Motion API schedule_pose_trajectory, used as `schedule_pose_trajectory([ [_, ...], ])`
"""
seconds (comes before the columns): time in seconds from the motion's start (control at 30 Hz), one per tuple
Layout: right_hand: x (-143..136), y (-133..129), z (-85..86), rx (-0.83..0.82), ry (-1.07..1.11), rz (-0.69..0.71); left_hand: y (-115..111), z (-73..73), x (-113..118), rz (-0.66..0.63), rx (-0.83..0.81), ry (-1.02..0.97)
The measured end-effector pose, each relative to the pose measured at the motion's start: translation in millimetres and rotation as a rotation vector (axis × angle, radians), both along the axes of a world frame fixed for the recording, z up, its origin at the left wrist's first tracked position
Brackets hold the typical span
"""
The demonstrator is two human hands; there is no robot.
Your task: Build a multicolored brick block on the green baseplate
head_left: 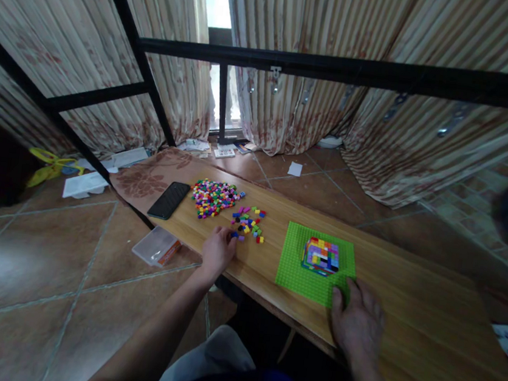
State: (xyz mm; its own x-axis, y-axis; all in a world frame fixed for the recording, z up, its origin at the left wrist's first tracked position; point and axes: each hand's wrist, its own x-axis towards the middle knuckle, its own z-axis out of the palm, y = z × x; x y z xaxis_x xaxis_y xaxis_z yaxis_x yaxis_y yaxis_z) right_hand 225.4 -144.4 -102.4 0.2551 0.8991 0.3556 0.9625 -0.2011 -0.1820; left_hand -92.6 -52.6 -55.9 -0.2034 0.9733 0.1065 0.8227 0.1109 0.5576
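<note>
My left hand is at the near edge of the loose bricks, its fingers curled together. A small blue building brick shows at its fingertips, with a purple one beside it. My right hand rests on the near right corner of a green baseplate, thumb and fingers apart. On the plate stands a block built of many-coloured bricks, its top a patchwork of orange, purple, red and dark pieces. Scattered loose bricks lie between the left hand and a bigger brick pile.
A black phone lies left of the pile on the wooden table. On the tiled floor are a clear plastic box and papers. A black metal frame crosses in front of striped curtains.
</note>
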Motion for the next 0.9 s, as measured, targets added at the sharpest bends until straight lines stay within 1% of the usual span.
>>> schedule_pose_trajectory([
  [0.1,1.0,-0.2,-2.0,0.006,-0.005,0.005,0.9,-0.2,1.2,-0.005,0.003,0.014],
  [0.33,2.4,-0.7,-3.5,0.015,-0.019,0.019,0.7,-5.1,-4.5,-0.002,0.052,-0.066],
  [0.5,1.3,-0.9,-2.2,0.013,-0.038,0.024,7.0,-8.3,-1.9,-0.021,0.021,-0.008],
  [0.67,0.7,-0.9,-1.6,0.017,-0.037,0.02,11.1,-7.5,0.9,-0.023,-0.021,0.048],
  [0.8,0.6,-1.1,-0.5,0.023,-0.034,0.026,9.9,-8.1,0.5,-0.027,-0.003,0.063],
  [0.9,0.9,-1.2,0.2,0.012,-0.035,0.022,8.6,-8.9,-0.1,-0.053,0.024,0.044],
])
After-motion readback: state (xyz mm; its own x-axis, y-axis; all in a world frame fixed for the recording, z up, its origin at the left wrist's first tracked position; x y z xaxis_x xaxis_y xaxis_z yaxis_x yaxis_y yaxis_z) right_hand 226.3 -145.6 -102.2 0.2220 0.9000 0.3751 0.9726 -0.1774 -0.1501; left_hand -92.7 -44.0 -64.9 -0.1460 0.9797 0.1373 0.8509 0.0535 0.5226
